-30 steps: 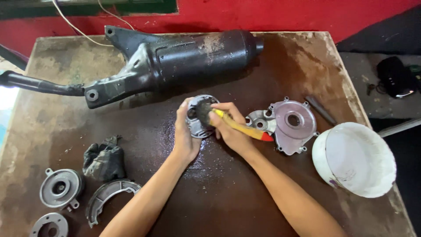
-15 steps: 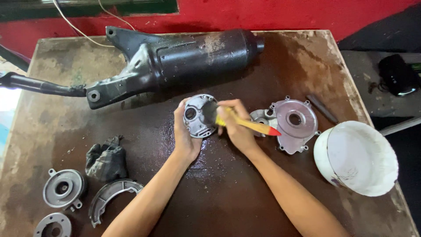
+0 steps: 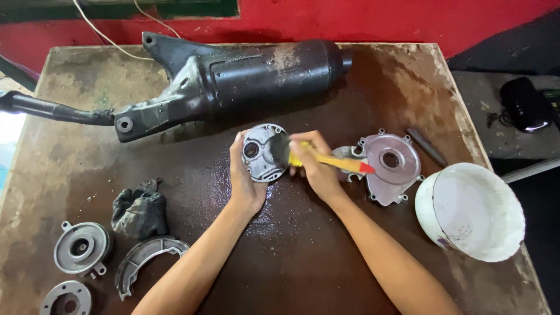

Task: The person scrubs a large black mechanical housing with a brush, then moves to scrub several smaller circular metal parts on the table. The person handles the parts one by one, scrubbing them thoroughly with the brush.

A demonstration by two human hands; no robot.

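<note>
Just below the muffler (image 3: 233,79) on the table (image 3: 361,76), the white bowl (image 3: 472,210) well to its lower right, the left hand (image 3: 245,175) grips a round cover (image 3: 265,153) while the right hand (image 3: 315,166) is closed around a yellow brush (image 3: 326,161) touching that cover.

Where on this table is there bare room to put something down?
Bare patches: the near middle between the forearms, and the left side between the exhaust pipe and dark rag. Crowded: the near-left corner with metal parts, and the right by the white bowl and flat cover.
</note>
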